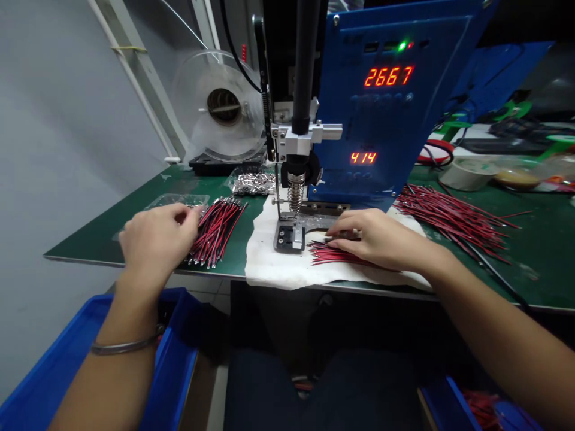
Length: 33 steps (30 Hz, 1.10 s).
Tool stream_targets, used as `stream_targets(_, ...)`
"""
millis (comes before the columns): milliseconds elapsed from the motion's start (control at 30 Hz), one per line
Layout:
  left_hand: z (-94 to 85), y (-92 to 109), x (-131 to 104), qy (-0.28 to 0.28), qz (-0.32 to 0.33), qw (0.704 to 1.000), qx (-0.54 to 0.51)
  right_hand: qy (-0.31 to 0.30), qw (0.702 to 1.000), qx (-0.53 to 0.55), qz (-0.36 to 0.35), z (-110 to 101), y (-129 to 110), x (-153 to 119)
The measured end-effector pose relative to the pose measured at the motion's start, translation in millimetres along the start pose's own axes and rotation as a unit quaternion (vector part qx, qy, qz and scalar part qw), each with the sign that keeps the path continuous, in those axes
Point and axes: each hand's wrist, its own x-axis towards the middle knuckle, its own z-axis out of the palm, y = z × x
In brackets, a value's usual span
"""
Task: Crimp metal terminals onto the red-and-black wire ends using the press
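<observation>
Small fan of red and black wires [330,254] on a white cloth [278,269] at the front of the green desk [534,263], just right of a metal fixture block [290,236]. Right hand [375,236] flat over this fan, palm down, fingers [344,230] stretched leftward and close together, tips pressing on the wire ends beside the fixture; whether any single wire is pinched, cannot tell.

Left hand [155,239] at the left of the desk, loosely curled, fingers narrow and bent, tips touching the near end of a second bundle of red and black wires [215,230] lying diagonally just left of the cloth. Metal bangle [128,344] around the left wrist.

Above the fixture, a spring-tipped vertical tool [295,185] hanging from a black column, tip just over the block. Behind it, a blue machine panel [386,102] with red digits reading 2667 and 414, and a green light. Heap of silver metal pieces [251,182] behind the left bundle, and a clear reel [224,108] further back. Large loose spread of red wires [449,218] to the right of the machine. Blue bin [40,383] below the desk edge at lower left.
</observation>
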Motion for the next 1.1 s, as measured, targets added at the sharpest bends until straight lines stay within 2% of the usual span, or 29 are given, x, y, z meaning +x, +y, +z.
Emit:
stream_targets(67, -6.7, -10, 8, 0.019, -0.007, 0.996, 0.09, -0.008, 1.0, -0.003, -0.001, 0, 1, 2)
stream_targets(133, -11.9, -24, 20, 0.0, -0.019, 0.991, 0.135, -0.023, 1.0, -0.006, -0.004, -1, 1, 4)
stream_targets(200, -13.8, -40, 34, -0.058, -0.024, 0.988, 0.142, -0.038, 0.999, -0.006, -0.006, -3, 1, 5)
stream_targets(300, -10.1, -58, 51, -0.154, 0.002, 0.98, 0.127, -0.056, 0.998, 0.002, -0.006, -6, 1, 8)
stream_targets(400, -4.4, -63, 59, -0.207, 0.012, 0.97, 0.13, -0.068, 0.998, 0.014, -0.009, -7, 2, 10)
stream_targets(500, -2.2, -58, 60, -0.232, 0.013, 0.964, 0.131, -0.073, 0.997, 0.009, -0.003, -6, 3, 11)
stream_targets(733, -6.1, -49, 53, -0.227, -0.013, 0.969, 0.099, -0.063, 0.998, -0.025, -0.002, -4, 1, 10)
stream_targets(900, -5.2, -52, 52, -0.215, 0.015, 0.971, 0.101, -0.048, 0.998, -0.033, -0.02, -3, 3, 8)
stream_targets(967, -4.7, -52, 51, -0.187, 0.016, 0.978, 0.088, -0.042, 0.998, -0.037, -0.027, -4, 3, 8)
stream_targets(1100, -6.8, -48, 46, -0.071, 0.026, 0.997, 0.034, -0.033, 0.998, -0.044, -0.021, -9, -1, 8)
